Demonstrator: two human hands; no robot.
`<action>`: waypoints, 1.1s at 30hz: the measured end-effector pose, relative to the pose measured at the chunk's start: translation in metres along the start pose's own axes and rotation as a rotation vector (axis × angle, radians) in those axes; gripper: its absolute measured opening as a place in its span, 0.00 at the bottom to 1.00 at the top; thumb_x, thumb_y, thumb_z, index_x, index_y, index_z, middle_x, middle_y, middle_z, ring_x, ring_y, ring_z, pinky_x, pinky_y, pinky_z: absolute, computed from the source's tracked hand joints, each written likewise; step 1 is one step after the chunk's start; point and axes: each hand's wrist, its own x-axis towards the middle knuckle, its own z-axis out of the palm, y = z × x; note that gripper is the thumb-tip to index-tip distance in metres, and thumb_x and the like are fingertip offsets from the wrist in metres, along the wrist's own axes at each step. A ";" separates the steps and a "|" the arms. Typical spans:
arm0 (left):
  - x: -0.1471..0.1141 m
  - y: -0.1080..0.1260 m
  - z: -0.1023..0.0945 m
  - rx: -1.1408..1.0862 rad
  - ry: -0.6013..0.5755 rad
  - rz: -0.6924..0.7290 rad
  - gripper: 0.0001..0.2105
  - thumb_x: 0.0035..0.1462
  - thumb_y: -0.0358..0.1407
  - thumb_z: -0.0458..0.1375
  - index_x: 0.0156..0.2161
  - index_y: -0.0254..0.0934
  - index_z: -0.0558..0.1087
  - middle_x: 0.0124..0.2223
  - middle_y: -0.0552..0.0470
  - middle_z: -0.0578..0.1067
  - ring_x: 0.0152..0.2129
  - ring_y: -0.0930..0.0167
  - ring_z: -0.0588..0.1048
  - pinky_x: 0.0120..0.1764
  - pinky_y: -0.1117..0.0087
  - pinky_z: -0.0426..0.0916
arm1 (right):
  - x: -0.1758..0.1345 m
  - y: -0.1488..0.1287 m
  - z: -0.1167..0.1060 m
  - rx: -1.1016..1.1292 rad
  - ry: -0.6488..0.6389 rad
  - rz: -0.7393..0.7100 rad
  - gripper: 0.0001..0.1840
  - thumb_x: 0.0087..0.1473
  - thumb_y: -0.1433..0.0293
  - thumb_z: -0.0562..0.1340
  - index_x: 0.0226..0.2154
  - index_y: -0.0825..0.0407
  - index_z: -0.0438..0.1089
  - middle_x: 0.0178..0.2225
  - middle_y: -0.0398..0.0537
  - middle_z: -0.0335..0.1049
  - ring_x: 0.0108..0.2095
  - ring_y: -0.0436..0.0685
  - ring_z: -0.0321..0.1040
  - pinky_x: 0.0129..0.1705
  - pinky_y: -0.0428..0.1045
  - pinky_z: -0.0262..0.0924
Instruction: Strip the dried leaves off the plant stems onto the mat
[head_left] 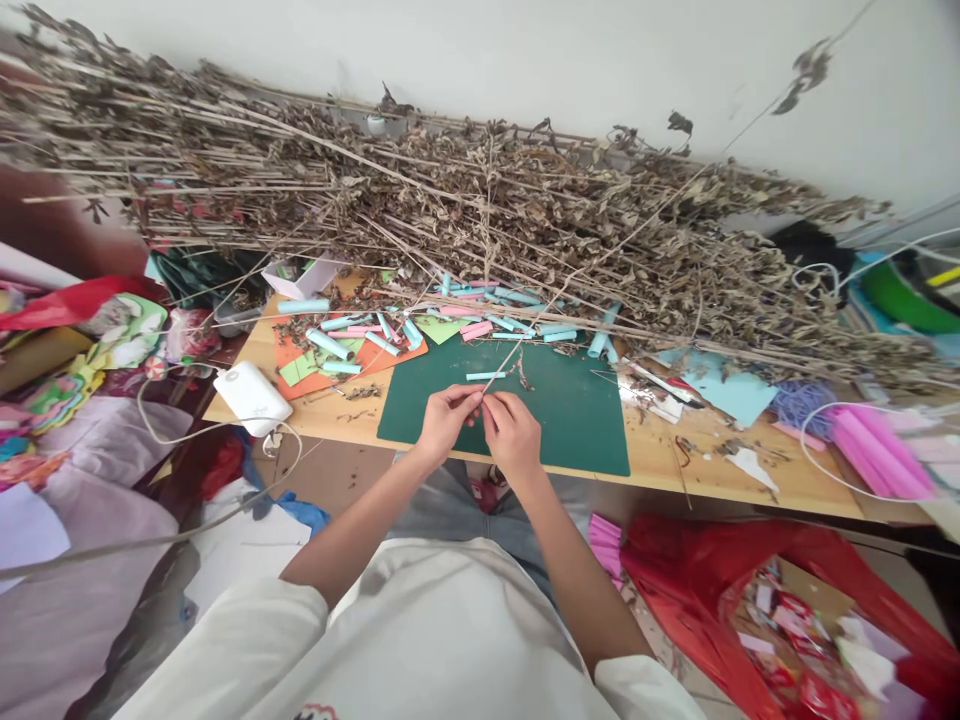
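Observation:
My left hand [445, 424] and my right hand [514, 432] meet above the front of a green cutting mat [577, 415]. Both are closed, fingertips pinching the lower end of a long, thin dried stem [805, 78]. The stem slants up to the right past the wall, with a few withered leaves near its far end. Just beyond my fingers, a small light-blue paper tube [486, 376] lies on the mat. More blue tubes [328, 345] and pink tubes [477, 330] are scattered behind, some on orange paper [379, 372].
A big heap of dried stalks [420, 190] spans the table's back. On the left sits a white power bank [253, 398] with a cable. Blue paper [724, 385], purple string [801, 408] and pink crepe paper [877, 450] lie right. Below hangs a red bag [675, 570].

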 end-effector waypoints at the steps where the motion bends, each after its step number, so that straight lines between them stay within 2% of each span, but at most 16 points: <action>1: -0.001 -0.002 0.000 0.009 0.001 0.019 0.15 0.48 0.41 0.68 0.39 0.33 0.81 0.31 0.52 0.75 0.20 0.79 0.67 0.24 0.76 0.65 | -0.002 -0.001 0.000 0.000 0.005 -0.004 0.15 0.64 0.69 0.53 0.42 0.49 0.75 0.40 0.52 0.76 0.40 0.55 0.73 0.44 0.49 0.67; 5: -0.002 -0.008 0.001 0.022 0.017 0.066 0.14 0.49 0.41 0.67 0.39 0.33 0.81 0.30 0.54 0.72 0.19 0.80 0.65 0.21 0.76 0.61 | 0.000 0.002 -0.003 0.021 0.111 0.074 0.14 0.62 0.69 0.54 0.37 0.50 0.75 0.37 0.52 0.75 0.37 0.54 0.72 0.41 0.48 0.67; 9: -0.003 -0.007 0.000 0.021 0.046 0.035 0.14 0.50 0.40 0.66 0.39 0.32 0.81 0.24 0.56 0.69 0.18 0.81 0.63 0.21 0.77 0.59 | 0.015 0.027 -0.011 0.033 0.232 0.233 0.15 0.62 0.66 0.54 0.37 0.52 0.76 0.37 0.53 0.75 0.34 0.53 0.72 0.38 0.48 0.67; 12: -0.004 -0.005 -0.002 0.019 0.058 0.017 0.14 0.49 0.40 0.67 0.38 0.31 0.81 0.23 0.56 0.68 0.18 0.81 0.63 0.21 0.77 0.59 | 0.028 0.049 -0.016 0.020 0.183 0.324 0.17 0.61 0.63 0.55 0.42 0.53 0.77 0.42 0.56 0.75 0.33 0.54 0.71 0.39 0.50 0.68; 16: -0.005 -0.009 -0.003 0.034 0.054 0.018 0.14 0.50 0.40 0.66 0.39 0.31 0.80 0.24 0.56 0.69 0.18 0.81 0.63 0.20 0.77 0.59 | 0.042 0.057 -0.022 0.108 0.094 0.401 0.21 0.59 0.60 0.55 0.46 0.55 0.76 0.51 0.59 0.73 0.41 0.58 0.73 0.40 0.53 0.70; 18: -0.006 -0.011 -0.003 0.050 0.051 0.015 0.15 0.50 0.40 0.66 0.39 0.31 0.80 0.25 0.56 0.69 0.18 0.80 0.64 0.20 0.78 0.59 | 0.047 0.052 -0.026 0.273 0.089 0.460 0.23 0.59 0.57 0.56 0.46 0.54 0.76 0.49 0.57 0.75 0.42 0.58 0.73 0.37 0.51 0.70; 21: -0.009 -0.011 -0.004 0.071 0.045 0.013 0.15 0.50 0.40 0.66 0.39 0.30 0.80 0.24 0.56 0.68 0.18 0.80 0.64 0.19 0.78 0.60 | 0.053 0.042 -0.028 0.524 0.036 0.542 0.24 0.55 0.53 0.61 0.44 0.53 0.77 0.42 0.54 0.78 0.36 0.56 0.74 0.36 0.50 0.69; 24: -0.011 -0.009 -0.006 0.090 0.042 0.021 0.14 0.49 0.41 0.67 0.38 0.31 0.80 0.24 0.56 0.68 0.17 0.80 0.64 0.19 0.78 0.59 | 0.056 0.037 -0.026 0.634 -0.001 0.543 0.22 0.51 0.54 0.64 0.40 0.54 0.79 0.36 0.52 0.79 0.33 0.55 0.73 0.37 0.50 0.69; 27: -0.012 -0.010 -0.009 0.106 0.037 0.025 0.15 0.48 0.42 0.67 0.37 0.31 0.81 0.24 0.55 0.68 0.17 0.80 0.64 0.18 0.78 0.60 | 0.054 0.034 -0.023 0.658 0.031 0.529 0.19 0.51 0.56 0.64 0.37 0.53 0.79 0.36 0.51 0.79 0.32 0.55 0.73 0.36 0.49 0.69; 33: -0.018 -0.018 -0.012 0.114 0.031 -0.013 0.16 0.48 0.43 0.66 0.38 0.31 0.80 0.25 0.56 0.66 0.19 0.79 0.65 0.19 0.78 0.60 | 0.046 0.030 -0.018 0.494 0.085 0.444 0.15 0.55 0.60 0.61 0.32 0.52 0.78 0.32 0.49 0.78 0.29 0.54 0.71 0.33 0.48 0.66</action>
